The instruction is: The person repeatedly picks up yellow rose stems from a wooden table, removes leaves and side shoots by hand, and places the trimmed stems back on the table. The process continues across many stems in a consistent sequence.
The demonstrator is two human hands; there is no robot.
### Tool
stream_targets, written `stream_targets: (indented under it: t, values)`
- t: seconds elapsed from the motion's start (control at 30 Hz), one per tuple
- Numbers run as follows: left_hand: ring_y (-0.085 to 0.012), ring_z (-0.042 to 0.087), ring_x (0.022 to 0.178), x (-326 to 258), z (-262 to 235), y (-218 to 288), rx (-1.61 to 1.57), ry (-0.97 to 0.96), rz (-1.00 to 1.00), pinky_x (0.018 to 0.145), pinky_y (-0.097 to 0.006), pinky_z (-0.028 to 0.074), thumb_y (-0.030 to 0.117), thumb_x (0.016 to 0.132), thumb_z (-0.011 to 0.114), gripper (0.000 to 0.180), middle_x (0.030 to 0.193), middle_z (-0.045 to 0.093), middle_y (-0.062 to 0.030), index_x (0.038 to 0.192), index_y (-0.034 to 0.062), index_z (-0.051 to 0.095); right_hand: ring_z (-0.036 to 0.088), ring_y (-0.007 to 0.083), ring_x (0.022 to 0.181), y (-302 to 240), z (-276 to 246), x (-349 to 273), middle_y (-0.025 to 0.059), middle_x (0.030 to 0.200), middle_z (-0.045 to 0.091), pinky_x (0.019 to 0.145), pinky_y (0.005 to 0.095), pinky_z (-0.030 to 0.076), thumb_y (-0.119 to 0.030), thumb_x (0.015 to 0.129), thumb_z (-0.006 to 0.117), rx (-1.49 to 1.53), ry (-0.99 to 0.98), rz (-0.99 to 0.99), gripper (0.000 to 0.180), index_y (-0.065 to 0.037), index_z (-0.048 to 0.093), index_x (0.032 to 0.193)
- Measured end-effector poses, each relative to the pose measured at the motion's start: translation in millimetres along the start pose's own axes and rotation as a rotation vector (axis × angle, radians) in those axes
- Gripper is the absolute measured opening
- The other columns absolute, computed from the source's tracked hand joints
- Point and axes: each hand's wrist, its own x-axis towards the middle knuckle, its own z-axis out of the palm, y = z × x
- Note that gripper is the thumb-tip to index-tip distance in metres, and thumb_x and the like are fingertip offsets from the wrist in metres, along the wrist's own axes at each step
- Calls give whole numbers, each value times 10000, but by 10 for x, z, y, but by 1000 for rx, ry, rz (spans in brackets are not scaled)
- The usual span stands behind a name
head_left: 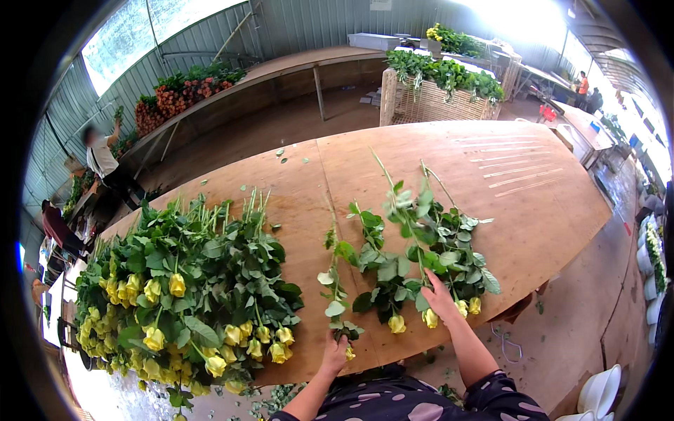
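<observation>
My left hand [335, 354] is closed round a yellow rose just above its bloom, close to the table's near edge. That rose's leafy stem [334, 288] points away from me across the wooden table [533, 210]. With my right hand [439, 300] I grip another yellow rose [430, 318] by its stem, over a small group of roses at the right. Its upper leaves are slightly blurred, and part of the stem is hidden by foliage. Beside it lie more yellow roses [397, 323], their blooms toward me. A big pile of yellow roses [189, 302] covers the table's left part.
Pale parallel strips [512, 168] mark the table's far right. A woven crate [435, 105] holds greenery beyond it. Orange flowers [172, 102] line a back bench near a person [105, 158]. White buckets [600, 389] stand at lower right; fallen leaves [270, 400] litter the floor.
</observation>
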Motion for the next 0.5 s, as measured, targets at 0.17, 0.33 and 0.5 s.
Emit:
stream_targets:
  t: [0.17, 0.33, 0.5]
  values:
    - [-163, 551, 668, 230, 273, -137, 170, 33, -109, 562, -271, 434, 125, 856, 399, 287, 882, 483, -115, 1093, 30, 268, 427, 261, 1061, 548, 431, -46, 168, 1224, 383, 871, 287, 333, -139, 761, 470, -80, -29, 3, 543, -46, 278, 1260]
    - [-301, 469, 988, 427, 577, -58, 443, 57, -212, 835, -343, 370, 337, 655, 669, 733, 1066, 456, -224, 1141, -9, 243, 405, 290, 1092, 572, 963, -222, 215, 1158, 419, 884, 321, 328, -160, 780, 466, -6, 66, -307, 503, -44, 299, 1240]
    - [-271, 448, 1017, 368, 548, -46, 443, 144, -229, 839, -326, 372, 210, 625, 691, 736, 1114, 422, -201, 1149, -22, 228, 486, 233, 940, 94, 338, -95, 162, 1129, 462, 800, 307, 379, -152, 784, 470, 79, 141, -14, 490, -45, 317, 1237]
